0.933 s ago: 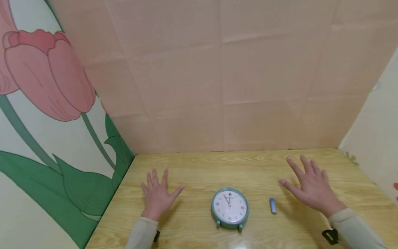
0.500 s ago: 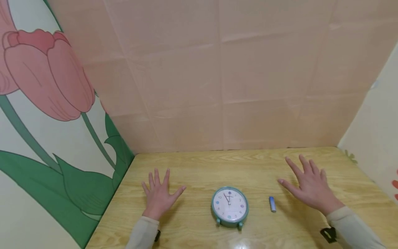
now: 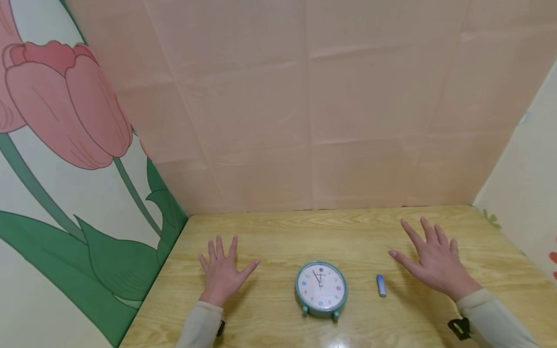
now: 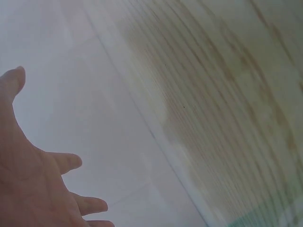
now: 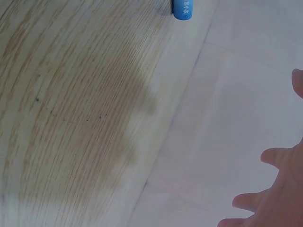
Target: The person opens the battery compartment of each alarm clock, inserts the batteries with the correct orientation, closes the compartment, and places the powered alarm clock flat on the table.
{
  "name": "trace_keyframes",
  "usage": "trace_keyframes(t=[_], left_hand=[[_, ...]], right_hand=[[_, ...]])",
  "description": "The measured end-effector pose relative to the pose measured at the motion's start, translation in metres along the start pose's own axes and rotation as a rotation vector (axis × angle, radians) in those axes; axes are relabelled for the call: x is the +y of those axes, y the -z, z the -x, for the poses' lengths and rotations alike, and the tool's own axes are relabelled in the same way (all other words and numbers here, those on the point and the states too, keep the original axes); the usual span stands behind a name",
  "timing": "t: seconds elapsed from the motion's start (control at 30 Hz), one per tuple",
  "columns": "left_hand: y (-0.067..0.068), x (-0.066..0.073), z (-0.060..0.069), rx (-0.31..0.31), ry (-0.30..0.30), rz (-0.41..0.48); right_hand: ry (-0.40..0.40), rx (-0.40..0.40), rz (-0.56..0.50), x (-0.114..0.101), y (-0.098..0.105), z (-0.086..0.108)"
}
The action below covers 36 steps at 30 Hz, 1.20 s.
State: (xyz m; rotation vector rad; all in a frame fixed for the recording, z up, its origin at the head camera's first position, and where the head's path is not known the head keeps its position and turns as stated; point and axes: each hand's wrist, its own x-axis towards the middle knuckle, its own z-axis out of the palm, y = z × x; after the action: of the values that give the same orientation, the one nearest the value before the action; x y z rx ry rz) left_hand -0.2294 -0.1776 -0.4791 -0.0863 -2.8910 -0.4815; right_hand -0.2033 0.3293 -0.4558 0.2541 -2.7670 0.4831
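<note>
On the wooden table, a round teal-rimmed alarm clock (image 3: 321, 289) lies face up, its two small feet toward the person. To its right is a small blue cylinder (image 3: 381, 285), a battery by its look; one blue end (image 5: 182, 8) shows at the top of the right wrist view. The left hand (image 3: 222, 276), fingers spread, hovers over the table left of the clock and holds nothing. Over the right side, the right hand (image 3: 437, 263) hovers the same way, thumb nearest the blue cylinder but apart from it. Both hands cast shadows on the wood.
The wood-grain table (image 3: 270, 237) meets a wall covered with creased pinkish-beige sheeting (image 3: 304, 121) at its far edge. A wall painted with a pink tulip (image 3: 65, 106) runs along the left side. A pale wall (image 3: 522, 193) bounds the right.
Both hands keep nearly the same spread pose. The whole head view has shifted very slightly; the clock and blue cylinder stay put on the table.
</note>
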Motion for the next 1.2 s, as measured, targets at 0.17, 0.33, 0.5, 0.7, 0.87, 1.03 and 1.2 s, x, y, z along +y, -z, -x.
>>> trace_keyframes(t=[0.17,0.33,0.5,0.7,0.87,1.03,1.2], left_hand=[[-0.001,0.001,0.000,0.008,-0.006,-0.015],[-0.002,0.001,0.002,0.006,-0.006,-0.014],[-0.002,0.004,0.002,0.011,-0.016,0.001],[-0.001,0.005,0.002,-0.009,-0.001,-0.006],[-0.002,0.008,0.006,-0.025,0.012,-0.003],[-0.003,0.018,0.012,-0.072,-0.027,0.114],[-0.001,0.032,0.016,-0.144,-0.131,0.221]], right_hand=[[-0.007,-0.014,-0.008,-0.002,0.001,0.000],[-0.001,-0.009,-0.004,-0.004,0.000,0.001],[0.011,0.011,0.000,-0.007,-0.003,0.000],[0.011,0.010,-0.005,-0.011,-0.006,0.000],[0.030,0.023,-0.002,-0.015,-0.009,0.000],[0.054,0.016,-0.034,-0.023,-0.015,0.000],[0.047,-0.032,-0.072,-0.042,-0.014,-0.002]])
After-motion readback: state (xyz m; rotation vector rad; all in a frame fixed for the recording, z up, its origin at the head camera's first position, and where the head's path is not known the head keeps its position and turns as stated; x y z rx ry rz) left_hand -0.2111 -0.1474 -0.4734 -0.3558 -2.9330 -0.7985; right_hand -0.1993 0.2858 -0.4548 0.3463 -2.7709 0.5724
